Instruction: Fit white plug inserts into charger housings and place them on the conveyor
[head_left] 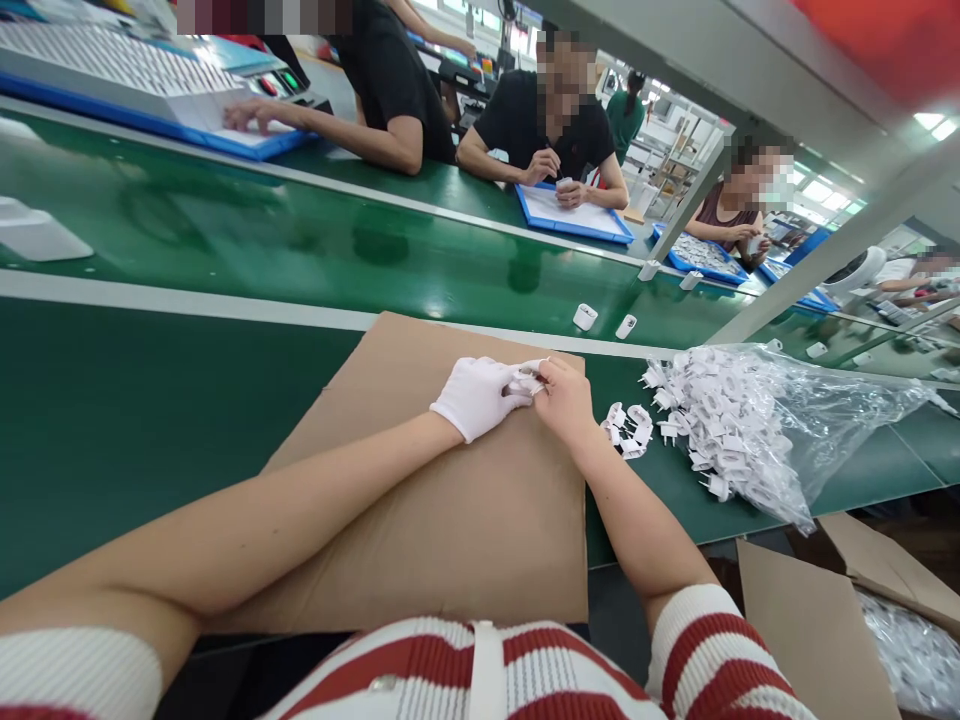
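Note:
My left hand [478, 393], in a white glove, meets my right hand [561, 395] above the far part of a brown cardboard sheet [480, 540]. Between the fingers of both hands is a small white plastic piece [529, 380], mostly covered, so its exact kind is hard to make out. The fingers of each hand are closed around it. Just right of my right wrist lie a few loose white plug adapter pieces [630, 430] on the green table. Beyond them, a clear plastic bag [817, 410] spills a heap of white plug pieces [727, 420] with pins.
Past the cardboard runs a green conveyor belt [337, 250] carrying white charger housings [585, 317]. Co-workers sit across it with blue trays [577, 220]. A slanted metal post [795, 270] stands at right. An open cardboard box [817, 620] with bagged parts is at lower right.

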